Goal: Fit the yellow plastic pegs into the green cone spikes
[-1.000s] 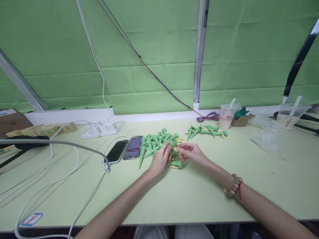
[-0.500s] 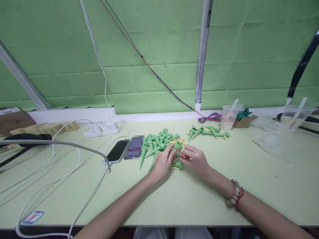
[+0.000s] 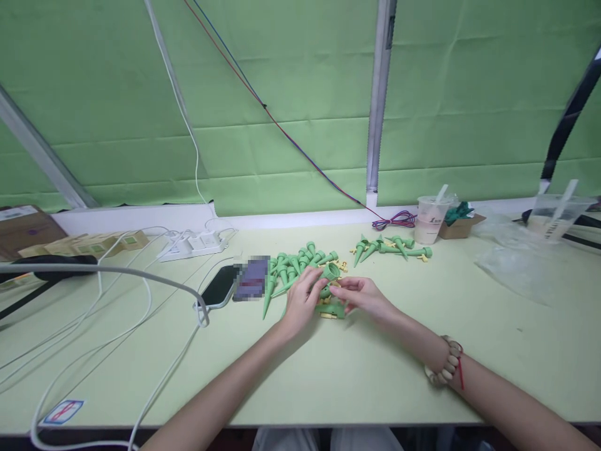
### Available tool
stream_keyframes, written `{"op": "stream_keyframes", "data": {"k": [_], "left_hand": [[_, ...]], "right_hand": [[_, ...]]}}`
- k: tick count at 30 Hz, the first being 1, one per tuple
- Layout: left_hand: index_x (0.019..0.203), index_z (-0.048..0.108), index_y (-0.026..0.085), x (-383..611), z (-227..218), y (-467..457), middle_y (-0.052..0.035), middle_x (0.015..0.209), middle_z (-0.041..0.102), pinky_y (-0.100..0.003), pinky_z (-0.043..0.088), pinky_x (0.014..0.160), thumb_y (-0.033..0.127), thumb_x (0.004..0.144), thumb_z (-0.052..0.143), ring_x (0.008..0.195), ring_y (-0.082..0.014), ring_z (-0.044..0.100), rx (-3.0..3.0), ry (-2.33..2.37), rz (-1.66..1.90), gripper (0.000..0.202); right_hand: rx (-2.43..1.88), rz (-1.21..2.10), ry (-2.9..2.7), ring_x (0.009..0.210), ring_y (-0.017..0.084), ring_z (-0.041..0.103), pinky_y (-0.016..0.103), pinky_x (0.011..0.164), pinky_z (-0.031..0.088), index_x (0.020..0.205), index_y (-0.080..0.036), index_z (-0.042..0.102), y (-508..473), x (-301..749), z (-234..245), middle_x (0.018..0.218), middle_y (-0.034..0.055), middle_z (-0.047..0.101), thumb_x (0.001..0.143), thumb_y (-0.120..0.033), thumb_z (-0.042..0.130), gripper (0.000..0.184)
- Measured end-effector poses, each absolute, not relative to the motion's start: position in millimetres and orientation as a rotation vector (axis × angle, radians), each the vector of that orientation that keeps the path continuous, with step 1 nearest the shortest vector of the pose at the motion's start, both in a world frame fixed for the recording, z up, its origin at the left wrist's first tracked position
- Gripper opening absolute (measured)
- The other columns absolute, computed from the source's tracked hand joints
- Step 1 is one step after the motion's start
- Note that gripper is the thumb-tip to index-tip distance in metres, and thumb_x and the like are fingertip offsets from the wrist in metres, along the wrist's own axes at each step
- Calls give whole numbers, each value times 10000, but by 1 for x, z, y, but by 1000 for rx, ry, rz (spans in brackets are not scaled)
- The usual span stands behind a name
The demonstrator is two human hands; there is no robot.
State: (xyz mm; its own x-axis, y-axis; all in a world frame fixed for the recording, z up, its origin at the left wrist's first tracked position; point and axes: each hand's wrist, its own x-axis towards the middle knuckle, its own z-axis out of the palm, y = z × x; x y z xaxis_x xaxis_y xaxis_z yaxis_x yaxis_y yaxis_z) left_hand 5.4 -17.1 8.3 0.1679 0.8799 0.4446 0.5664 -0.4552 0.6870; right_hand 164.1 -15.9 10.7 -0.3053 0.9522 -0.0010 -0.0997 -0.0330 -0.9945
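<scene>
A green piece [image 3: 331,270] is held above the table [image 3: 399,388], its round hollow end turned up; the rest of it is hidden by fingers. Clock directions are taken from this piece, with twelve toward the curtain [image 3: 291,156].

At eight o'clock it is gripped by the left hand [image 3: 303,297], whose fingers are closed around its side. At four o'clock the right hand [image 3: 364,295] is held close, thumb and fingers brought together just below the hollow end; whether anything small is pinched there cannot be told. At six o'clock another green part [image 3: 334,310] is seen lying beneath the hands, partly covered, with a yellow piece [image 3: 328,316] along its near edge.

At nine o'clock green spikes [image 3: 282,269] are heaped, partly masked by the left hand and overlapped so that they cannot be counted. Beside them a flat item [image 3: 251,279] is blurred into blocks, and past it a phone [image 3: 218,285] is laid. Between two and three o'clock more spikes [image 3: 370,249] are gathered, with a drink cup [image 3: 428,220] beyond, by which an open carton [image 3: 457,227] is partly hidden. A crumpled clear bag [image 3: 514,269] is spread at three; its outline is hard to follow. Both forearms are cut off by the bottom edge.
</scene>
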Motion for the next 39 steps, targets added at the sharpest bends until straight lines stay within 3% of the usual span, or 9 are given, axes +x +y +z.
{"op": "stream_keyframes", "data": {"k": [5,9,13,16,19,22,28,32,39], "left_hand": [[936,551,199,9,10,-21,-47,970,529,-232,406,602,394,863,365,660,-106,522,2110,1372,1203,280],[796,508,183,14,10,-24,-11,761,524,-224,381,530,424,862,352,574,-98,499,2048,1323,1160,295],[731,426,190,17,11,-26,55,520,402,-217,332,453,455,855,358,428,-81,404,1917,1216,1112,300],[722,394,196,15,9,-25,70,465,381,-221,341,461,457,858,348,413,-88,412,1849,1173,1147,298],[728,387,198,13,8,-22,64,488,421,-224,360,492,426,863,346,443,-92,446,1845,1154,1193,268],[770,429,196,10,8,-20,58,516,443,-223,365,515,396,865,348,470,-93,457,1883,1174,1211,236],[822,486,189,7,5,-17,54,528,432,-224,347,537,400,874,343,494,-96,434,2028,1229,1188,260],[861,511,189,7,5,-17,52,511,428,-223,333,524,419,876,330,489,-102,420,2059,1281,1104,292],[936,525,196,11,4,-20,47,544,449,-214,327,496,443,853,372,483,-100,427,2037,1313,1071,302]], "right_hand": [[-937,1086,-1407,524,124,518,230,431,422,636,-168,558,-17,161,5,577,-4,555,551,-366,745,285],[-883,577,-1602,500,108,468,231,463,382,530,-188,483,-15,167,-4,540,-8,505,677,-277,629,226],[-864,257,-1756,501,98,465,224,473,370,538,-190,494,-13,173,-5,553,-7,507,725,-227,567,204],[-919,542,-1655,532,105,520,229,475,429,724,-191,571,-14,170,3,725,18,591,696,-294,633,123],[-967,1077,-1453,496,111,542,255,448,481,892,-171,603,-14,166,10,773,37,622,680,-412,651,325],[-952,1410,-1273,525,110,567,249,488,518,849,-141,633,-11,166,13,714,29,633,618,-400,713,356],[-921,1553,-1221,594,92,586,208,556,517,729,-136,622,-10,169,10,679,-2,620,533,-330,781,318],[-955,1301,-1311,566,126,567,221,452,470,623,-147,566,-16,165,9,604,-1,579,524,-347,774,306],[-843,257,-1809,526,107,489,225,464,367,523,-179,579,-18,168,-3,576,10,534,772,-218,548,254]]}}
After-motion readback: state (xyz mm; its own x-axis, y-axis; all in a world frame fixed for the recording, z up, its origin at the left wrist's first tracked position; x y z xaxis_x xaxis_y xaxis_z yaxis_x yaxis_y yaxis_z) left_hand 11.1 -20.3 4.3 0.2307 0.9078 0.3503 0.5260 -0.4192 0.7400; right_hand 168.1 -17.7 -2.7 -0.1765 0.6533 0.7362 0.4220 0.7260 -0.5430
